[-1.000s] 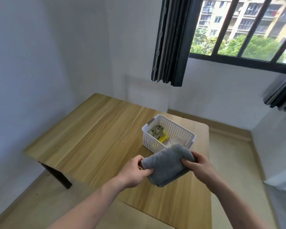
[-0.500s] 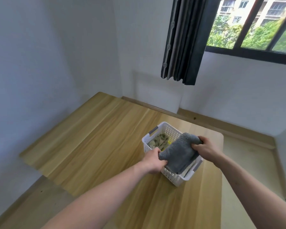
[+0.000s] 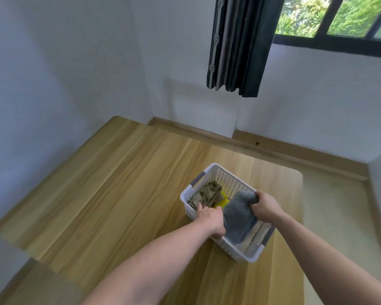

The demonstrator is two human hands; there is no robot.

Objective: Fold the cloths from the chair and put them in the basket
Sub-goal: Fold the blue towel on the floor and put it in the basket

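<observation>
A white perforated basket [image 3: 223, 177] stands on the wooden table [image 3: 110, 190], near its right edge. A folded grey cloth [image 3: 239, 216] lies inside the basket's right half. My right hand [image 3: 265, 205] grips its far end, and my left hand [image 3: 211, 219] holds its near left side over the basket's front wall. In the basket's left half lie a folded olive patterned cloth [image 3: 206, 193] and a yellow cloth [image 3: 223, 201] beside it. A light grey cloth [image 3: 259, 236] shows under the grey one. The chair is out of view.
The table's right edge [image 3: 301, 216] runs close to the basket, with floor [image 3: 339, 208] beyond it. White walls close in at the left and back. A dark curtain [image 3: 238, 45] hangs by the window at the top right.
Both hands carried the folded grey cloth from in front of the basket forward and down into its right half. The view has tilted down and come closer to the table.
</observation>
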